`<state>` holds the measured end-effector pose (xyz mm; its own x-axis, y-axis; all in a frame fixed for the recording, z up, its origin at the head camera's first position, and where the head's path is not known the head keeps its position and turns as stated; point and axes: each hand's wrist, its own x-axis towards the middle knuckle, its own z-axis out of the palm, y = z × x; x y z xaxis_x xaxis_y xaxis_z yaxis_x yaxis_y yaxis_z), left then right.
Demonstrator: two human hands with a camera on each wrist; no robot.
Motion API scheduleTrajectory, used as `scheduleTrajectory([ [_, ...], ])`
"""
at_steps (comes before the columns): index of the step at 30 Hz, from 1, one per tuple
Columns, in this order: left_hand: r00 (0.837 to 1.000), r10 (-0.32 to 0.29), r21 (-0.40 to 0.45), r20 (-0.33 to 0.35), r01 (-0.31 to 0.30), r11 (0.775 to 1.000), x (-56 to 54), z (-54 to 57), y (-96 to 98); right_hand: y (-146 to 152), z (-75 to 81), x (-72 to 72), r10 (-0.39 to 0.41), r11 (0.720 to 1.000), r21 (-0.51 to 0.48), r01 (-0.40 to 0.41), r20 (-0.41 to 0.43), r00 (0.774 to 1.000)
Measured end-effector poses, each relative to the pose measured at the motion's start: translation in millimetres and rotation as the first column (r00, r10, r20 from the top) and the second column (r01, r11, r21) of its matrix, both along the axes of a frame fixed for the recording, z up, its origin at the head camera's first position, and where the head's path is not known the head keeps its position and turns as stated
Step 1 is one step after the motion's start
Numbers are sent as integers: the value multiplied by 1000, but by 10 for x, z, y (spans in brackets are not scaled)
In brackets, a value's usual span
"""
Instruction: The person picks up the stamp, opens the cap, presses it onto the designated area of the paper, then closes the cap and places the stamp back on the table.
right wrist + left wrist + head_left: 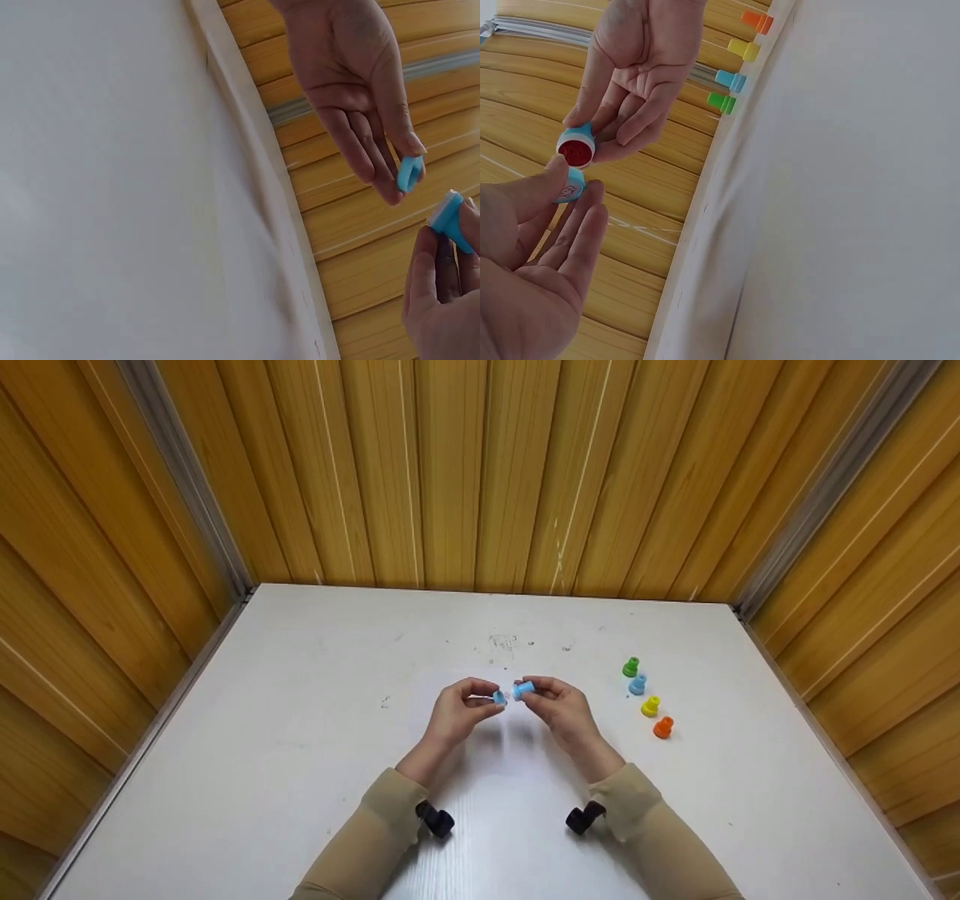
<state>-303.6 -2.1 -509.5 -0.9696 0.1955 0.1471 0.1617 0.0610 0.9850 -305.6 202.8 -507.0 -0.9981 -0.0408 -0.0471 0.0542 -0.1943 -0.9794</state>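
Note:
Between thumb and fingers, my left hand [452,716] pinches a small light blue cap [571,186]. My right hand [568,714] holds a light blue toy stamp [525,689] by its handle. The stamp's round red face [575,153], ringed in white, is uncovered and turned toward the cap in the left wrist view. A narrow gap separates cap and stamp in the head view. Both hands are raised over the middle of the white table [300,750].
Right of the hands, several toy stamps stand in a slanting row: green [631,666], light blue [637,684], yellow [651,706] and orange [663,727]. Dark smudges [502,643] mark the tabletop beyond the hands. Wood-patterned walls [450,472] enclose the back and sides.

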Motion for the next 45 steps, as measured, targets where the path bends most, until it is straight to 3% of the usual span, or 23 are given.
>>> scheduleTrajectory([
  [7,999,-24,-21,-42,23,1000,22,-35,52,-63,-39,39,28,999,46,-27,-10,1000],
  [16,998,-11,-45,-60,9,999,25,-35,55,-55,-59,32,68,996,63,-67,-17,998],
  [22,997,-2,-68,-77,-3,998,18,-62,63,-65,-76,36,67,988,144,-60,-39,997],
  [37,998,33,-78,-56,-37,996,31,-34,69,-101,-116,49,58,986,158,-52,-33,998],
  [42,999,-25,-81,-41,22,996,11,-19,34,-103,-114,40,30,982,187,-18,-65,997],
  [45,999,-49,-155,-14,46,987,-23,4,-28,-81,-106,32,11,979,202,5,-79,997],
])
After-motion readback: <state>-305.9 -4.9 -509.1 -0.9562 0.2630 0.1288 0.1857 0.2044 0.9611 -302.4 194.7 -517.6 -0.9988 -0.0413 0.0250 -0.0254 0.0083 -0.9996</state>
